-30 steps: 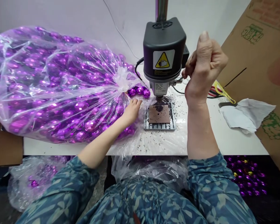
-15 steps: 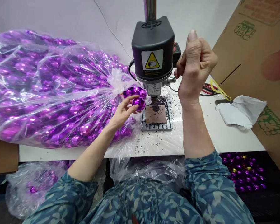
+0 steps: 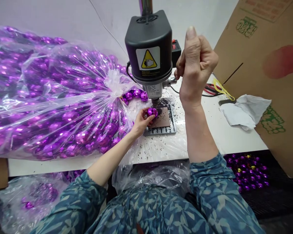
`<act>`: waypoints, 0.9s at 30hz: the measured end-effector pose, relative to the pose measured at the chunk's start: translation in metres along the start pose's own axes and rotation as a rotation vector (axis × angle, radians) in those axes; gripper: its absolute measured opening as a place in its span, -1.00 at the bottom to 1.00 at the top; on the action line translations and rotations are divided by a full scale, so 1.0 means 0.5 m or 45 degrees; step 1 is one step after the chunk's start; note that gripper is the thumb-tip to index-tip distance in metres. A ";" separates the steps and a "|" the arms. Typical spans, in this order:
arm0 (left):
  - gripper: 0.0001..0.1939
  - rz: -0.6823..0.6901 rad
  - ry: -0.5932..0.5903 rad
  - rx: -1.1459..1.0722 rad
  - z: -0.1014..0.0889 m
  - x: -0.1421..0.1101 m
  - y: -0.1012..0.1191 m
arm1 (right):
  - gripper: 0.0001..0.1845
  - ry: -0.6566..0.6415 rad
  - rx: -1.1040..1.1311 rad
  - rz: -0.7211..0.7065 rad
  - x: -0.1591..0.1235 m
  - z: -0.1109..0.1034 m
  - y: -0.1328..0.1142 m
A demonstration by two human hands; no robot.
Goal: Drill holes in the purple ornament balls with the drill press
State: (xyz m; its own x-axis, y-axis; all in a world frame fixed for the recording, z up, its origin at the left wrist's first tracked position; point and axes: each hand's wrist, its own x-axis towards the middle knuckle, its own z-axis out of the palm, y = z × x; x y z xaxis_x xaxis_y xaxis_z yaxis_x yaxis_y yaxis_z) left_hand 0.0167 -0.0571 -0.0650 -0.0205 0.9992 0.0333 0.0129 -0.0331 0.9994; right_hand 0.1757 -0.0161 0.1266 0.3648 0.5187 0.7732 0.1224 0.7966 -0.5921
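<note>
My left hand point(image 3: 142, 123) pinches a shiny purple faceted bauble point(image 3: 152, 112) between thumb and fingers. It holds the bauble over the left part of a brown square board point(image 3: 164, 118), which lies on the slotted metal base point(image 3: 172, 130) of a small drill press point(image 3: 148, 42). The chuck point(image 3: 156, 100) is just above and behind the bauble. My right hand point(image 3: 196, 65) is closed in a fist at the press's right side, round the feed handle by the silver hub point(image 3: 170, 81); the fingers hide most of that handle.
A big clear bag of purple baubles point(image 3: 51, 97) fills the left of the white table point(image 3: 205, 139). Loose baubles point(image 3: 136, 93) lie behind the press base. Dark shavings surround it. Crumpled paper point(image 3: 244, 112), red-handled pliers point(image 3: 211, 88) and a tall cardboard box point(image 3: 256, 65) stand right.
My left hand has carried the bauble right, from beside the base to over the board. My right hand stays at the press handle. The whole view has shifted a little.
</note>
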 end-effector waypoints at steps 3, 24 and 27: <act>-0.50 0.080 -0.027 0.062 0.007 0.009 -0.009 | -0.26 0.014 -0.010 0.010 0.000 0.001 -0.001; -0.49 0.345 0.168 0.372 0.053 -0.020 -0.030 | -0.31 0.013 0.051 -0.032 -0.024 -0.011 -0.009; -0.50 0.353 0.166 0.372 0.053 -0.020 -0.033 | -0.30 0.061 -0.008 -0.031 -0.042 -0.015 -0.003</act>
State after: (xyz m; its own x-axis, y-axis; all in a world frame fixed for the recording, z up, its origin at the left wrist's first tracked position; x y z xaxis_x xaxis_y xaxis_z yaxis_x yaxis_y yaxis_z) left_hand 0.0432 -0.0657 -0.0823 -0.1022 0.9416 0.3208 0.3184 -0.2746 0.9073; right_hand 0.1747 -0.0304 0.1095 0.4055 0.4835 0.7757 0.1375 0.8067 -0.5747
